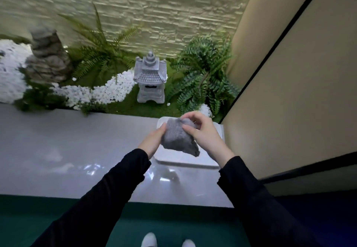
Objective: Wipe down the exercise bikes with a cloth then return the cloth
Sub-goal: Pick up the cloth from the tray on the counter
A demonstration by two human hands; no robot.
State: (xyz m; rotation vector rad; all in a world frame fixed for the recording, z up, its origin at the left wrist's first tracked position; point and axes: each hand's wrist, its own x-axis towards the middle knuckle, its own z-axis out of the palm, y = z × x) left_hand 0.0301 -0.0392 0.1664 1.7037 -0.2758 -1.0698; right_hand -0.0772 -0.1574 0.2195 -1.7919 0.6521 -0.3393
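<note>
Fingers of my right hand curl together and pinch the top corner of the grey cloth. My left hand grips its left edge, thumb in front, the other fingers hidden behind. The bunched cloth hangs between the hands, just above a white tray at the right end of a glossy grey ledge. Beyond the ledge are a stone lantern, ferns and white pebbles. Nothing to wipe is in view. I judge the tray is the cloth's resting place, so this is pick-up or return; I cannot tell which. If returning, I next lower it inside the rim and loosen both grips.
</note>
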